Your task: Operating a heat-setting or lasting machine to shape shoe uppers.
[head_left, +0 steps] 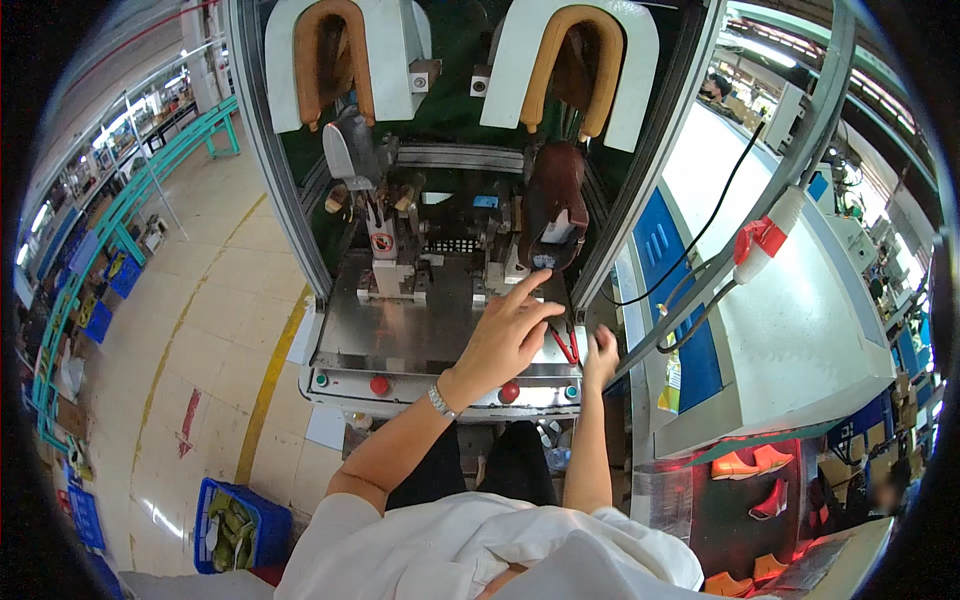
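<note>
A dark brown leather shoe upper (556,195) sits on the right-hand station of the machine, a pale patch showing on its side. My left hand (505,335), with a metal watch at the wrist, reaches up to the upper's lower end. Its index finger is stretched out at that edge and the thumb stands apart; nothing shows in its grasp. Beside the machine's right post is my right hand (602,357), fingers curled in; what they hold, if anything, is hidden. Between the hands are red-handled pliers (566,346), next to the right hand.
Two padded U-shaped moulds (333,60) hang above the stations. Red buttons (379,385) line the machine's front edge. A white cabinet (780,340) stands at right, above a red-lit bay with orange shoes (750,463). A blue crate (243,530) sits on the floor at left.
</note>
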The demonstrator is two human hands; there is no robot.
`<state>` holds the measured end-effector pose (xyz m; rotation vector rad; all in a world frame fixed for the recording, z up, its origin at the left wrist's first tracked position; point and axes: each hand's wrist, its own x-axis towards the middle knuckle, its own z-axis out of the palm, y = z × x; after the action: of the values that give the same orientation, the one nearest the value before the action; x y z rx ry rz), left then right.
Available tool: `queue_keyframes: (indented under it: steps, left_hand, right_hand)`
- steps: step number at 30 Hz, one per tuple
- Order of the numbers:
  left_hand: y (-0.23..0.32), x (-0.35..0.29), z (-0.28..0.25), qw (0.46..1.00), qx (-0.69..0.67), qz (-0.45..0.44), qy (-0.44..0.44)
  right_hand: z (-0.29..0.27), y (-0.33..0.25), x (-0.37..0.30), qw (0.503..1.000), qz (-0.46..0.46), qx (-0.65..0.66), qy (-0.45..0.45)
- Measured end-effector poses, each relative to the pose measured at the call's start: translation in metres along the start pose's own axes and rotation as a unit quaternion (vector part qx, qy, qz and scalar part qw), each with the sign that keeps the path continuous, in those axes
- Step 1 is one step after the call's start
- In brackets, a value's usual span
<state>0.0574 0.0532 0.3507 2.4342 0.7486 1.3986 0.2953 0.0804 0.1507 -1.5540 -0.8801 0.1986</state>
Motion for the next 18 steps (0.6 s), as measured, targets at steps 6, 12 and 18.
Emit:
queue_keyframes:
  steps: [6,12,18]
  left_hand:
    - [0.005,-0.008,0.015,0.992,-0.125,-0.014,-0.006]
    - [0.010,-0.033,0.031,0.988,-0.147,-0.003,-0.044]
    - [0.003,-0.038,0.026,0.986,-0.157,-0.034,-0.037]
  right_hand:
    - [-0.048,0.117,-0.062,0.973,0.204,0.003,-0.108]
    - [-0.031,0.114,-0.054,0.949,0.300,0.053,-0.088]
    - [-0.024,0.121,-0.057,0.961,0.268,-0.023,-0.061]
